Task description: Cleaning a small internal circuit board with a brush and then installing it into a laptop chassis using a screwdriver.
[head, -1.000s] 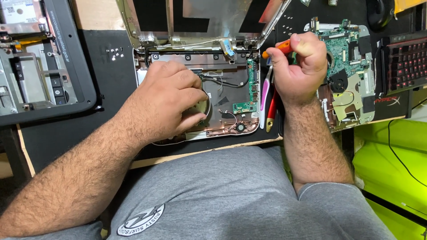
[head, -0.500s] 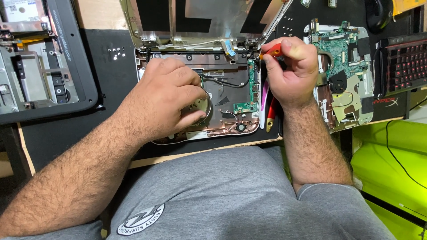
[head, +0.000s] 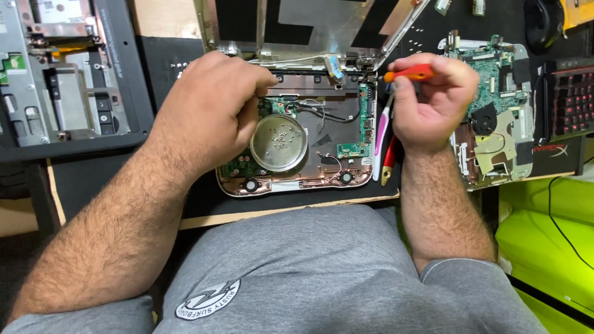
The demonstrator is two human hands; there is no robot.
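An opened laptop base [head: 297, 182] with a copper-coloured frame lies on the black mat in front of me, its boards and wires bare. A round metal dish [head: 279, 143] with several small screws sits inside it. My left hand [head: 213, 102] hovers over the base's upper left, fingers curled and pinched near the hinge edge; whether it holds anything is hidden. My right hand [head: 433, 99] grips a small orange-handled screwdriver [head: 408, 75], its tip pointing left at the base's upper right corner.
A green circuit board with a fan [head: 495, 111] lies right of my right hand. Pink and red pry tools [head: 385, 148] rest by the base's right edge. Another dismantled laptop shell [head: 62, 80] is at left, a red-lit keyboard [head: 572, 99] far right, the screen lid [head: 309, 25] behind.
My left hand has lifted off the metal dish and moved up and left, uncovering it. My right hand with the screwdriver has shifted slightly.
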